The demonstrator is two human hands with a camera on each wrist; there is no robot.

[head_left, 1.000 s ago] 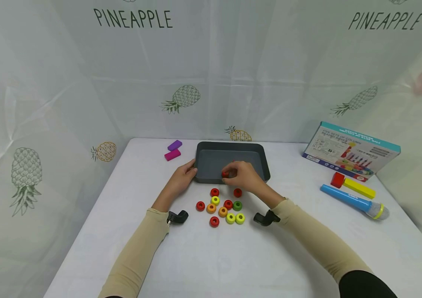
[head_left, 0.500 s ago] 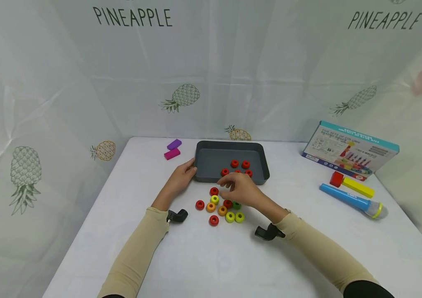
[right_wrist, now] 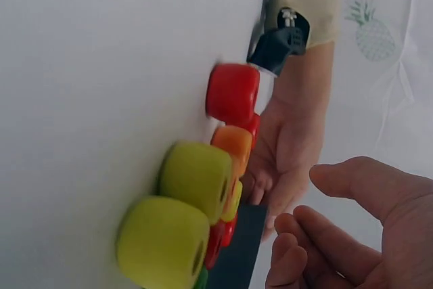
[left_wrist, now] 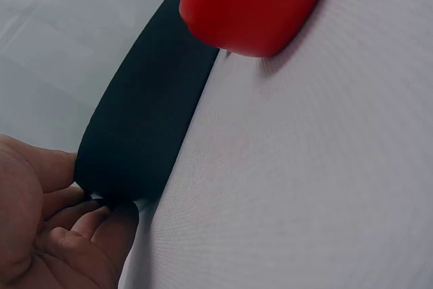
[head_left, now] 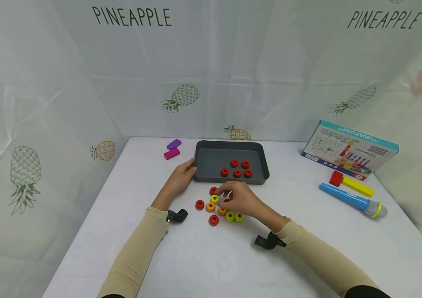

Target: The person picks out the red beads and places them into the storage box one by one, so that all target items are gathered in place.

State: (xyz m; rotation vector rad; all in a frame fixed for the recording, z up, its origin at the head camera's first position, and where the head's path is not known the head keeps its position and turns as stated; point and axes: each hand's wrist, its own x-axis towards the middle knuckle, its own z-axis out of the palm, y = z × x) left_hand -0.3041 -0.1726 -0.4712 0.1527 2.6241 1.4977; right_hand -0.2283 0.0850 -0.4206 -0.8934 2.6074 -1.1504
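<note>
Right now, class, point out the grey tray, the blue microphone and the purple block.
grey tray (head_left: 203,159), head view, bare floor near its left wall.
blue microphone (head_left: 345,198), head view, middle of its blue handle.
purple block (head_left: 174,144), head view, its top face.

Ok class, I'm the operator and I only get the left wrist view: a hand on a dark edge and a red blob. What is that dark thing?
Observer: It is a dark grey tray; the left hand holds its near left corner.
Operator: Is anything inside it?
Observer: Five red rings lie in its right half.
Operator: Where is the other hand?
Observer: The right hand hangs over the loose rings on the table in front of the tray, fingers relaxed and holding nothing.
</note>
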